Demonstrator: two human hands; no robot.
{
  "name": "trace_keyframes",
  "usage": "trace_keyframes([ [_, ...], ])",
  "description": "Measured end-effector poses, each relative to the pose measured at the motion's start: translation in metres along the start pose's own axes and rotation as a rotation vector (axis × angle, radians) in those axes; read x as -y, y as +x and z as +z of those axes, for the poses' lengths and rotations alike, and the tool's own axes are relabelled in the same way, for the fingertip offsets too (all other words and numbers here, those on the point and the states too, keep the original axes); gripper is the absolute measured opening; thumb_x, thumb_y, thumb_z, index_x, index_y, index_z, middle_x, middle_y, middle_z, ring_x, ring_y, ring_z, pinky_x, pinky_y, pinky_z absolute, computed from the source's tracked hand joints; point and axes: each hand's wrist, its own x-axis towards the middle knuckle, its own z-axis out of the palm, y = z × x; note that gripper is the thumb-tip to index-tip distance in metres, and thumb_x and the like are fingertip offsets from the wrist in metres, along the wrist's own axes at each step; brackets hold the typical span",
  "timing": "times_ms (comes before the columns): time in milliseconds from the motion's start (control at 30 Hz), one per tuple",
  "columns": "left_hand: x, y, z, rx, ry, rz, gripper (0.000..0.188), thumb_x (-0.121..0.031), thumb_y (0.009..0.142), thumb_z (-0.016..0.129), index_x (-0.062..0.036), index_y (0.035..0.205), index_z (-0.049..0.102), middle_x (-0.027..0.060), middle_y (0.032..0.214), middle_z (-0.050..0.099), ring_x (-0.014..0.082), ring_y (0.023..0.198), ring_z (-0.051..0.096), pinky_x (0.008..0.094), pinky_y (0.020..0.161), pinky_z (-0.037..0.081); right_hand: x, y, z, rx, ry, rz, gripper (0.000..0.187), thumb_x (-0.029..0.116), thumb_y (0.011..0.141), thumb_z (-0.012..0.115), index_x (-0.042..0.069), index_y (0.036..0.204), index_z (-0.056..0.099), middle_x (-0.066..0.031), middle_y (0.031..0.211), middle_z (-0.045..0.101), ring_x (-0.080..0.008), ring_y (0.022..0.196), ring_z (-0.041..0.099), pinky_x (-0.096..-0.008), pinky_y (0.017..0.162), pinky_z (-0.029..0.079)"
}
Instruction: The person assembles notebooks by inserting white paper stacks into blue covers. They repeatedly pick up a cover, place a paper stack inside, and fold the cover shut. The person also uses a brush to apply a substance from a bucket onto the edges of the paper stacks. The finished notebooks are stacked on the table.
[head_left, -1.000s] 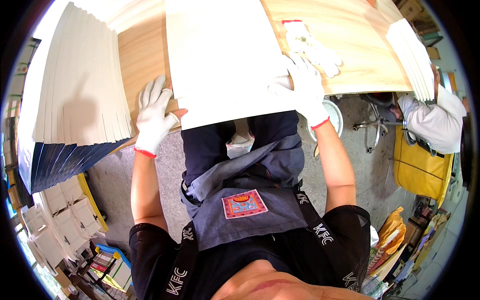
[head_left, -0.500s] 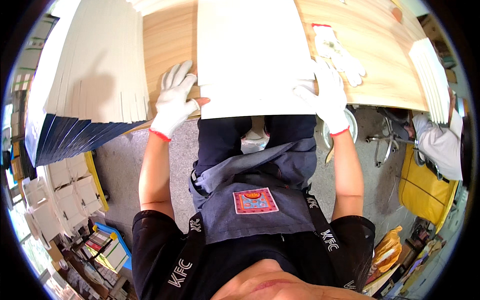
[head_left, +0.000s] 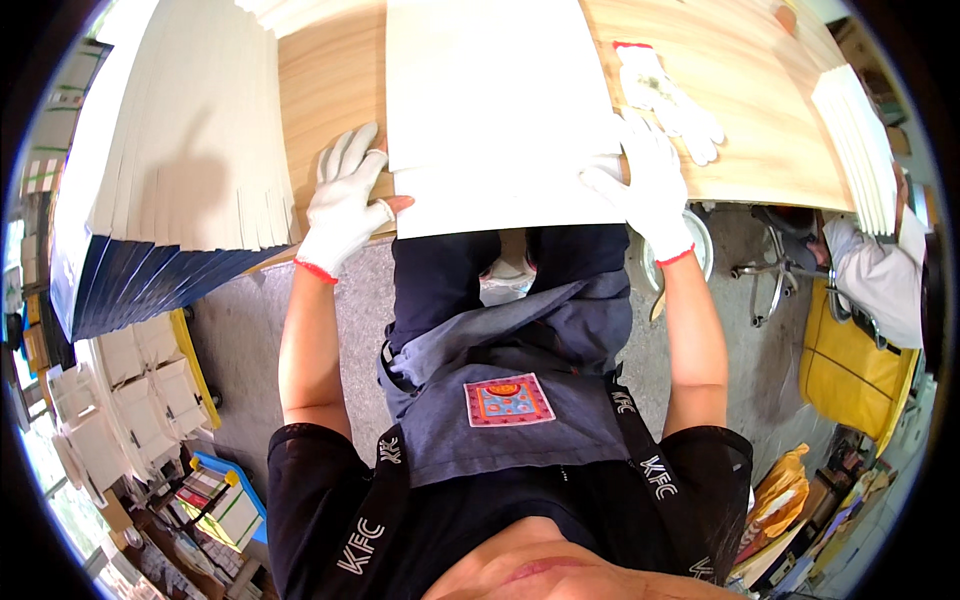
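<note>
A large white sheet or board (head_left: 500, 90) lies lengthwise on the wooden table in front of me, with another white piece (head_left: 510, 205) at its near end, reaching slightly past the table edge. Whether these are single sheets or a stack I cannot tell. My left hand (head_left: 346, 200), in a white knit glove with red cuff, rests at the left edge, fingers stretched out and bare thumb tip against the near piece. My right hand (head_left: 652, 185), gloved alike, lies spread on the right edge, its thumb over the white surface. Neither hand grips anything visible.
Tall rows of white-paged, blue-covered stacks (head_left: 190, 130) stand on the left of the wooden table (head_left: 330, 75). A spare white glove (head_left: 668, 105) lies to the right, near another white stack (head_left: 858, 145). A round pail (head_left: 697, 250) sits below the table; a wheeled chair (head_left: 770, 265) stands farther right.
The view has shifted slightly, moving the table and sheet a little up and left in the picture. Both hands keep nearly the same places at the sheet's edges.
</note>
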Motion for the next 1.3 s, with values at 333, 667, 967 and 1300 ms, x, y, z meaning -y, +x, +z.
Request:
trace_keyframes([
  [333,0.006,0.0,0.003,-0.012,0.006,0.052,0.061,-0.037,0.073,0.079,-0.0029,0.12,0.059,0.0161,0.151,0.037,0.0379,0.141,0.029,0.0453,0.115,0.026,-0.003,-0.002,0.004,-0.067,0.009,-0.041,0.08,0.059,0.077,0.07,0.007,0.135,0.053,-0.0175,0.14,0.05,-0.0354,0.133,0.043,-0.0482,0.112,0.03],
  [667,0.004,-0.002,0.0,-0.045,0.05,0.055,0.062,-0.032,0.071,0.081,-0.0041,0.122,0.059,0.0154,0.148,0.041,0.0358,0.138,0.034,0.0451,0.113,0.03,0.0,-0.001,0.0,-0.051,-0.008,-0.028,0.078,0.054,0.079,0.072,0.009,0.139,0.051,-0.0154,0.143,0.049,-0.0338,0.135,0.042,-0.0465,0.113,0.029],
  [967,-0.067,0.001,-0.028,0.034,-0.037,0.172,0.08,-0.023,0.055,0.088,-0.0166,0.129,0.058,0.0049,0.129,0.057,0.0281,0.122,0.052,0.0392,0.099,0.046,-0.01,-0.004,0.004,-0.069,0.124,-0.021,0.076,0.054,0.081,0.069,0.006,0.138,0.051,-0.015,0.14,0.052,-0.0322,0.134,0.044,-0.0444,0.112,0.031],
  [1300,-0.078,0.003,-0.032,-0.047,0.161,0.335,0.057,-0.017,0.071,0.077,-0.0212,0.125,0.06,0.0046,0.127,0.061,0.0274,0.107,0.062,0.0373,0.086,0.052,-0.014,0.018,-0.021,-0.083,0.319,-0.25,0.036,0.033,0.097,0.054,0.011,0.124,0.065,-0.0118,0.121,0.065,-0.024,0.117,0.059,-0.034,0.1,0.044],
])
